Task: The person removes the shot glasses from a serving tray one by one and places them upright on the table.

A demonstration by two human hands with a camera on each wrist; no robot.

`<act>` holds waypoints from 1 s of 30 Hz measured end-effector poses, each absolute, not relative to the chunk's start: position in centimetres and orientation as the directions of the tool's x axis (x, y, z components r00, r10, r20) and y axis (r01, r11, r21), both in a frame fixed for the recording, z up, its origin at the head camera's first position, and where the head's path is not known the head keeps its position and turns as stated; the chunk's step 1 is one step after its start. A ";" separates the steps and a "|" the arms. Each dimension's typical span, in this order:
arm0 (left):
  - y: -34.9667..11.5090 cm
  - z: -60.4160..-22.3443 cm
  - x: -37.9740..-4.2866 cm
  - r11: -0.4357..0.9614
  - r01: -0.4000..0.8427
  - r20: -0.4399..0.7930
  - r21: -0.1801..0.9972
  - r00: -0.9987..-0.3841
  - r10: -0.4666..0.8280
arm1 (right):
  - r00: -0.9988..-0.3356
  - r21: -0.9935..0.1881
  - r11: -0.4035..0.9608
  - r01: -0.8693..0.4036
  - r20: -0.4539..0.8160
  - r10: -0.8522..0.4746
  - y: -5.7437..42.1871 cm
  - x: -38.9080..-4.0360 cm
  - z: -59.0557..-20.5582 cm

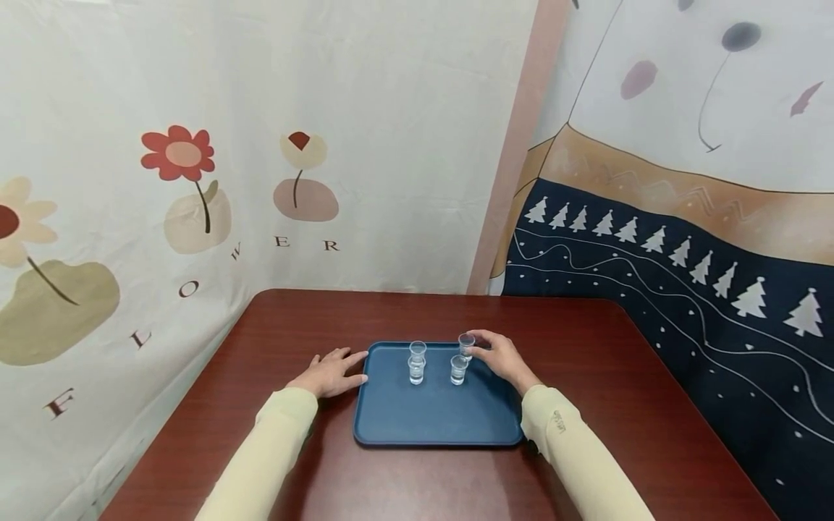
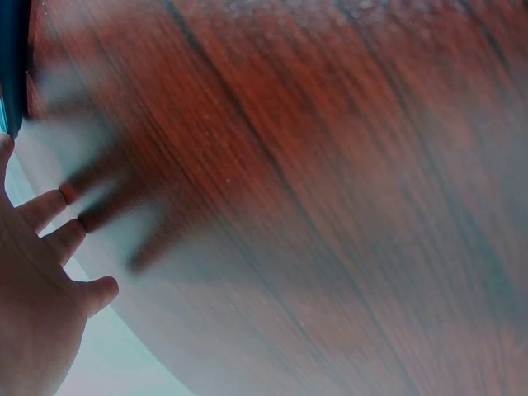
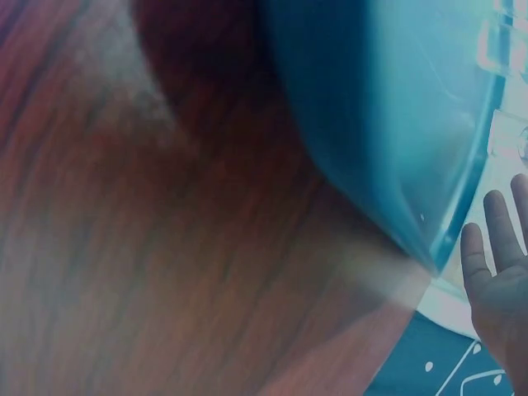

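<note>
A blue tray (image 1: pixel 438 423) lies on the table, and several small clear shot glasses stand towards its far side. Two of them, a nearer glass (image 1: pixel 416 374) and a farther glass (image 1: pixel 418 349), overlap left of centre. To the right stands another glass (image 1: pixel 459 370). Behind it my right hand (image 1: pixel 500 357) pinches a shot glass (image 1: pixel 466 339) between thumb and fingers at the tray's far right. My left hand (image 1: pixel 332 373) spreads its fingers on the table, thumb and index fingertips at the tray's left rim. The left wrist view shows that hand (image 2: pixel 37 285) with fingers apart.
The reddish-brown wooden table (image 1: pixel 313 318) carries the tray. Behind it hangs a pale cloth (image 1: pixel 391 145) printed with flowers. On the right is a dark blue cloth (image 1: pixel 651 289) with white trees, close to the table's edge.
</note>
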State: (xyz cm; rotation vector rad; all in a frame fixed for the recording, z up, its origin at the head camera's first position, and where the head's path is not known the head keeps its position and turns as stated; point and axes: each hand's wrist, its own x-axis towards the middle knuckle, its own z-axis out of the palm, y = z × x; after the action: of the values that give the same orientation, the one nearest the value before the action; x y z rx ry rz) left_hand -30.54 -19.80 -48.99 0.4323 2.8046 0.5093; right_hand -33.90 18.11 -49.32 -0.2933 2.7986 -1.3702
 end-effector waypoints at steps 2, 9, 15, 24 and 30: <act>-19.8 -49.0 -30.6 0.896 0.243 -0.199 0.372 -0.922 0.333 | -0.984 -0.793 0.588 -0.161 0.084 -0.156 18.6 -33.9 -49.0; -20.0 -49.1 -30.6 0.898 0.247 -0.202 0.364 -0.920 0.335 | -0.987 -0.810 0.565 -0.159 0.129 -0.093 20.7 -33.9 -48.0; -19.8 -49.1 -30.8 0.896 0.254 -0.197 0.364 -0.919 0.340 | -0.994 -0.812 0.574 -0.105 0.106 -0.031 22.9 -33.7 -47.6; -19.8 -49.2 -31.1 0.897 0.251 -0.206 0.363 -0.918 0.340 | -0.994 -0.823 0.567 -0.025 0.082 0.074 25.4 -33.6 -48.2; -19.8 -49.3 -31.2 0.897 0.244 -0.209 0.369 -0.918 0.336 | -0.989 -0.796 0.606 0.002 0.088 0.119 26.3 -33.6 -48.7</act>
State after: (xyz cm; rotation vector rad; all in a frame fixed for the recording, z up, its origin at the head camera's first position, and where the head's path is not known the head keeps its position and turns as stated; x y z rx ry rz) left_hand -31.19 -19.78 -49.30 0.4359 2.7948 0.4928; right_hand -33.62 26.28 -48.71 0.1105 2.9321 -1.4523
